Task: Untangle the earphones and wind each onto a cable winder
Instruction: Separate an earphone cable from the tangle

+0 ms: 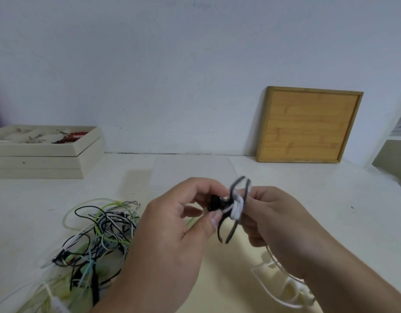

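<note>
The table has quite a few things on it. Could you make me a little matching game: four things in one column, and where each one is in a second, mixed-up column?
Things:
1. cable winder
2. tangled earphones
3. wooden board
4. stacked trays

Places:
A. leaning against the wall, far right
B. on the table, near left
C. held between the two hands
D. by the wall, far left

Pairs: 1-C, 2-B, 3-A, 4-D
</note>
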`<control>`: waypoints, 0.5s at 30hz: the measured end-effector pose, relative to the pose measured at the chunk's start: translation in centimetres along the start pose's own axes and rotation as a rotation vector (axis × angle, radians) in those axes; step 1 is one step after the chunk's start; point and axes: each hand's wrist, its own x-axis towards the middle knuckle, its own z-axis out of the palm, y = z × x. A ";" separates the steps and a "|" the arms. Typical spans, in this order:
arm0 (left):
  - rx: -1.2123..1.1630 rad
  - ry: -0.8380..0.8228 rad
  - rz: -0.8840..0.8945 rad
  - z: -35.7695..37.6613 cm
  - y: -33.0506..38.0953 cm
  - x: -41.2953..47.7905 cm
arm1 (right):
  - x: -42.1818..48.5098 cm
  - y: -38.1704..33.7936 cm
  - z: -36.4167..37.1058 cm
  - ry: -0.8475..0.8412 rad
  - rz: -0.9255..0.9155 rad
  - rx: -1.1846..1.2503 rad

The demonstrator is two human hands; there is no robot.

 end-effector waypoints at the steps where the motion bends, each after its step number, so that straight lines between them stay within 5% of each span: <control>1: -0.028 0.047 -0.008 0.0 -0.2 0.1 | 0.0 0.2 0.1 -0.041 0.013 -0.019; 9: -0.041 0.263 -0.080 -0.5 -1.4 0.6 | -0.4 0.2 0.5 -0.323 -0.094 -0.361; 15: 0.136 0.331 -0.023 -0.4 -1.1 0.5 | -0.9 -0.3 0.4 -0.429 -0.174 -0.387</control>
